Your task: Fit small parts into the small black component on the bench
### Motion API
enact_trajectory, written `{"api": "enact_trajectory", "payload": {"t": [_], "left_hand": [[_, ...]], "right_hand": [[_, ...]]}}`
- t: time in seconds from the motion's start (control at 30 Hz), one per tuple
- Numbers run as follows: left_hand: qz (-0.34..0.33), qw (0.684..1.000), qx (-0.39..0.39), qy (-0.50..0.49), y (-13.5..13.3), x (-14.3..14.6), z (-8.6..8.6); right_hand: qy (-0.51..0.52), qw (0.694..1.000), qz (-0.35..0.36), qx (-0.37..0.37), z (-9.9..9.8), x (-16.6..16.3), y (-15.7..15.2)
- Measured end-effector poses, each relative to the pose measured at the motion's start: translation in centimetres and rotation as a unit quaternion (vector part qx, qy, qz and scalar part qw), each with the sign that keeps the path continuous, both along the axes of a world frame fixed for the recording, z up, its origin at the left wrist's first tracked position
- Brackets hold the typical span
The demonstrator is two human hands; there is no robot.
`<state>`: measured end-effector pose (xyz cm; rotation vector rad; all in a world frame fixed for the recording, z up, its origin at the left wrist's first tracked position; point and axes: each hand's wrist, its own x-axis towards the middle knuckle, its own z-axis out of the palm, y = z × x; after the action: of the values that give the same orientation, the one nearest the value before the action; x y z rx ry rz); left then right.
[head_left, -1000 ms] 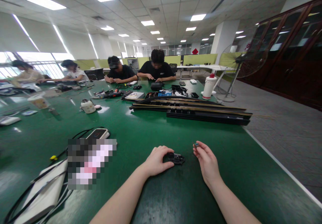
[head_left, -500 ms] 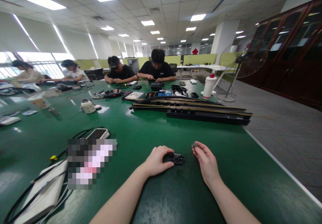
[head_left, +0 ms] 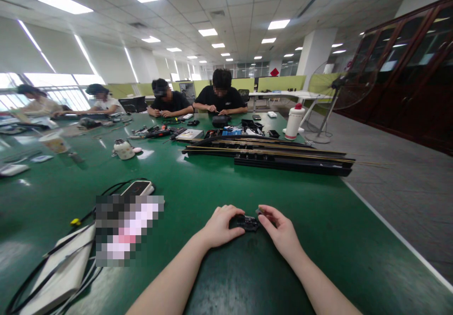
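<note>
A small black circuit board (head_left: 247,222) lies on the green table (head_left: 198,187) close in front of me. My left hand (head_left: 221,225) rests on its left end with the fingers curled over it, pinning it down. My right hand (head_left: 278,230) pinches a tiny dark part (head_left: 259,211) between thumb and fingertips, right at the board's right end.
A white box with black cables (head_left: 60,272) and a phone (head_left: 137,188) lie at my left. Long black rails with thin rods (head_left: 283,157) cross the table's middle. A white bottle (head_left: 294,121), a small jar (head_left: 123,149), tools and several seated people are farther back. The table's edge runs at right.
My right hand has moved left with the tiny part, from a short way off to the board's right end. My left hand and the board have stayed put.
</note>
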<state>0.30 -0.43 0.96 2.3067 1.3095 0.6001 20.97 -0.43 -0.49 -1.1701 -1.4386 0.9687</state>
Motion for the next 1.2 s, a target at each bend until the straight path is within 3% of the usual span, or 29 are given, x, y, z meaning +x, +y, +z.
{"api": "enact_trajectory", "payload": {"t": [0.37, 0.6, 0.97, 1.2], "left_hand": [[-0.001, 1.000, 0.010, -0.005, 0.0, -0.1, -0.1], [-0.004, 1.000, 0.013, -0.003, 0.0, -0.1, -0.2], [0.002, 1.000, 0.011, -0.013, 0.0, 0.1, -0.3], [0.014, 1.000, 0.012, -0.021, 0.0, -0.1, -0.8]], "right_hand": [[-0.142, 0.984, 0.078, 0.079, 0.5, -0.3, -0.7], [-0.294, 0.944, 0.120, 0.089, 1.1, -0.7, -1.1], [-0.287, 0.948, 0.126, 0.061, 1.2, -0.4, -1.0], [-0.274, 0.956, 0.091, 0.048, 1.2, -0.6, -1.2]]}}
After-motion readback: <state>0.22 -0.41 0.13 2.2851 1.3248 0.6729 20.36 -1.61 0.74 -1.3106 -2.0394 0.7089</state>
